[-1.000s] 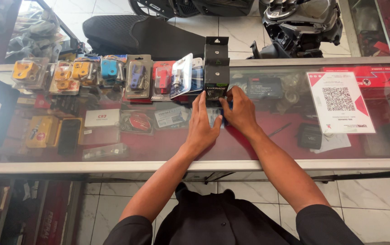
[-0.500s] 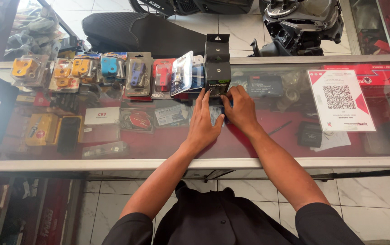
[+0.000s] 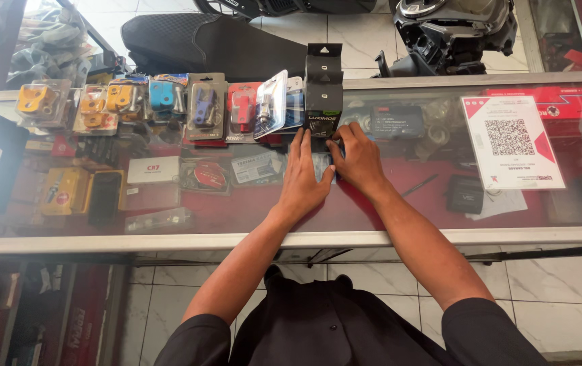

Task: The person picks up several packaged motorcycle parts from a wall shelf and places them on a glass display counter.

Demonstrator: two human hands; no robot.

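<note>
Head view: left hand flat, empty; right hand fingers touching black package.

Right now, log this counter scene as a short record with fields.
Surface: glass display counter
Left hand: flat on the glass, fingertips at the black box
Right hand: fingers touching the black box's lower edge
Black box: lying on the counter
Left of the box: row of blister packs, coloured parts inside
Right side: white code placard

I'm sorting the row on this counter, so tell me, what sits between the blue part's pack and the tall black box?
In the head view, between the blue part's pack and the tall black box lie a purple part's pack, a red part's pack and a tilted clear blister pack.
</note>
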